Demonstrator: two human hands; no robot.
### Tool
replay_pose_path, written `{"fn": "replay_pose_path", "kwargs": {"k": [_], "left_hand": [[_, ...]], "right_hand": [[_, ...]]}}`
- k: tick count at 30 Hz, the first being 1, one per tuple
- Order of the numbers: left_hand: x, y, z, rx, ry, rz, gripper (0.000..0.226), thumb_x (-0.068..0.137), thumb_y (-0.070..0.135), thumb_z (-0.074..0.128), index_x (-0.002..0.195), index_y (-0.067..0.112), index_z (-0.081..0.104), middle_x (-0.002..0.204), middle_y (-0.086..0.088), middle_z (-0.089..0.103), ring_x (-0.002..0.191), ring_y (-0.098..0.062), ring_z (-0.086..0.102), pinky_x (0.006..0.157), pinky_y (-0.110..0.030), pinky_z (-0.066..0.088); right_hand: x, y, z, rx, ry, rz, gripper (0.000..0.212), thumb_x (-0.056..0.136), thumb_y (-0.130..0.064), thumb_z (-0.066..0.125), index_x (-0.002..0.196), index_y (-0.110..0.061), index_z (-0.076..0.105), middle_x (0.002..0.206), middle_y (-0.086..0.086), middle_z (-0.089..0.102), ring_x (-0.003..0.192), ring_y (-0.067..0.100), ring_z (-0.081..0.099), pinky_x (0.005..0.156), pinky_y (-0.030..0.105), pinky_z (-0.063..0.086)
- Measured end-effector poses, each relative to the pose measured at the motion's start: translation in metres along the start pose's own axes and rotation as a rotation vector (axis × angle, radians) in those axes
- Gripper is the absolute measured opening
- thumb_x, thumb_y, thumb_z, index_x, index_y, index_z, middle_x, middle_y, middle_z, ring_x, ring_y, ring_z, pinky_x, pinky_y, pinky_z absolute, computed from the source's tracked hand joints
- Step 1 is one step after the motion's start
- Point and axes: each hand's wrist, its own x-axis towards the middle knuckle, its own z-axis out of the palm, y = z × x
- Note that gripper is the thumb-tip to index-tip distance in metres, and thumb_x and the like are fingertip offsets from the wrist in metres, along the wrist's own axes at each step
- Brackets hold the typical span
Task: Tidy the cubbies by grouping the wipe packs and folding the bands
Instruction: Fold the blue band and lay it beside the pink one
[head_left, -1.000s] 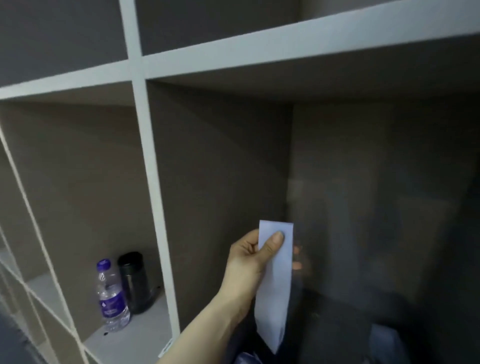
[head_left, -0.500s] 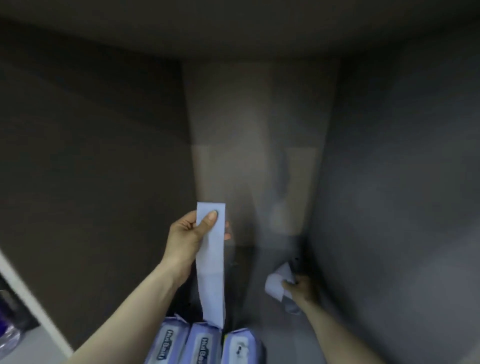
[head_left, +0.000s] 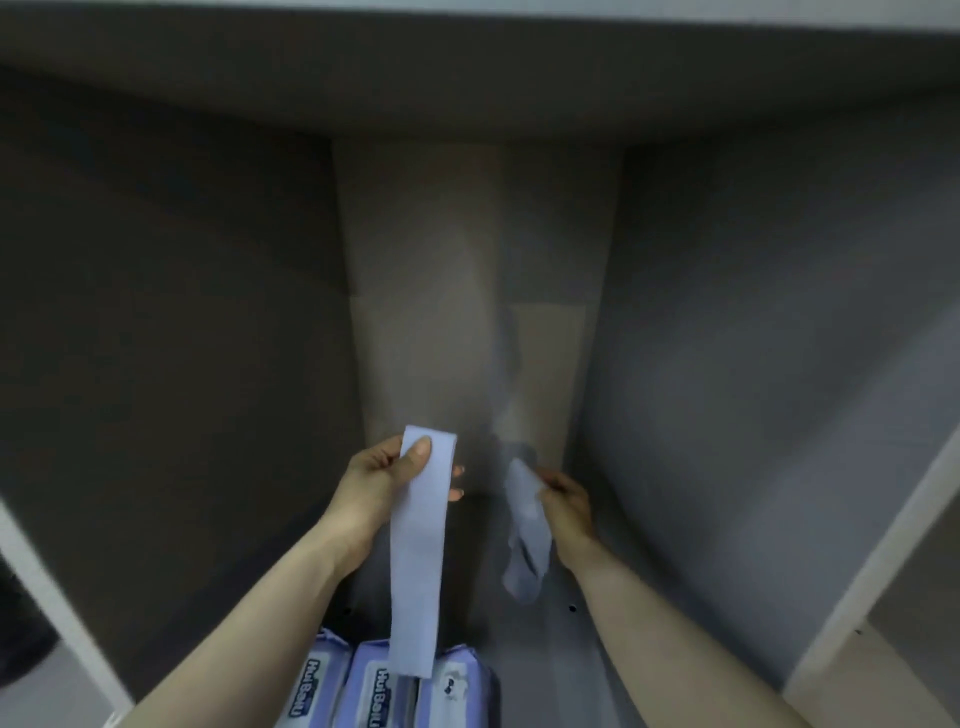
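Note:
My left hand pinches the top end of a long pale lilac band, which hangs straight down inside the cubby. My right hand grips a second, crumpled grey-lilac band that dangles loosely just left of it. Three wipe packs with purple and white wrappers lie side by side at the front of the cubby floor, under the hanging band's lower end.
The cubby has dark grey side walls and a lighter back panel. White dividers stand at the left and right edges. A dark object shows in the left neighbouring cubby.
The view has swung right and down into the cubby. My right hand has lifted the crumpled band off the floor and brought it up beside the left hand, which still holds the long band.

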Motion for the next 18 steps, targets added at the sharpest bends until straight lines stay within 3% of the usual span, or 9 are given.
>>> {"fn": "replay_pose_path", "kwargs": {"k": [2,5,10,13,15,18], "left_hand": [[-0.004,0.003,-0.002,0.029,-0.056,-0.002,0.027,0.089,0.022,0.056,0.103,0.002,0.068,0.096,-0.018,0.074,0.076,-0.025,0.073,0.061,-0.030,0.059],[-0.008,0.009,-0.006,0.088,-0.081,0.011,0.029,0.090,0.024,0.056,0.104,0.002,0.069,0.098,-0.017,0.073,0.085,-0.026,0.070,0.071,-0.033,0.058],[-0.019,0.018,-0.016,0.082,-0.156,0.083,0.022,0.089,0.023,0.055,0.094,0.009,0.071,0.080,-0.001,0.074,0.072,-0.014,0.068,0.067,-0.023,0.055],[-0.027,0.017,-0.012,0.131,-0.292,0.090,0.019,0.087,0.024,0.059,0.092,0.011,0.071,0.082,0.001,0.074,0.076,-0.011,0.068,0.071,-0.021,0.053],[-0.035,0.017,-0.007,0.133,-0.319,0.120,0.023,0.082,0.025,0.063,0.093,0.007,0.071,0.086,-0.003,0.074,0.081,-0.015,0.068,0.077,-0.025,0.053],[-0.050,0.021,-0.003,0.084,-0.221,0.191,0.015,0.085,0.016,0.061,0.088,0.006,0.072,0.078,0.000,0.075,0.073,-0.012,0.069,0.069,-0.022,0.055]], "right_hand": [[-0.010,-0.021,0.003,-0.018,0.011,0.015,0.009,0.088,0.000,0.051,0.090,-0.004,0.059,0.069,0.004,0.056,0.069,0.021,0.053,0.058,0.017,0.044],[-0.021,-0.049,0.009,0.060,-0.046,0.028,0.023,0.092,-0.018,0.047,0.106,-0.006,0.060,0.094,0.013,0.058,0.090,0.025,0.055,0.072,0.031,0.046],[-0.064,-0.107,0.008,0.166,-0.353,-0.028,0.035,0.098,-0.034,0.036,0.116,-0.014,0.057,0.097,0.004,0.064,0.084,0.017,0.061,0.062,0.024,0.052],[-0.088,-0.131,0.013,0.164,-0.454,-0.035,0.043,0.100,-0.036,0.033,0.125,-0.009,0.054,0.103,0.006,0.065,0.093,0.020,0.061,0.080,0.031,0.050],[-0.105,-0.142,0.017,0.168,-0.415,-0.021,0.039,0.099,-0.035,0.035,0.116,-0.009,0.058,0.098,0.006,0.066,0.095,0.023,0.061,0.088,0.036,0.048],[-0.124,-0.153,0.018,0.236,-0.311,0.024,0.037,0.100,-0.030,0.035,0.085,-0.009,0.061,0.075,0.006,0.069,0.080,0.022,0.061,0.076,0.033,0.048]]}}
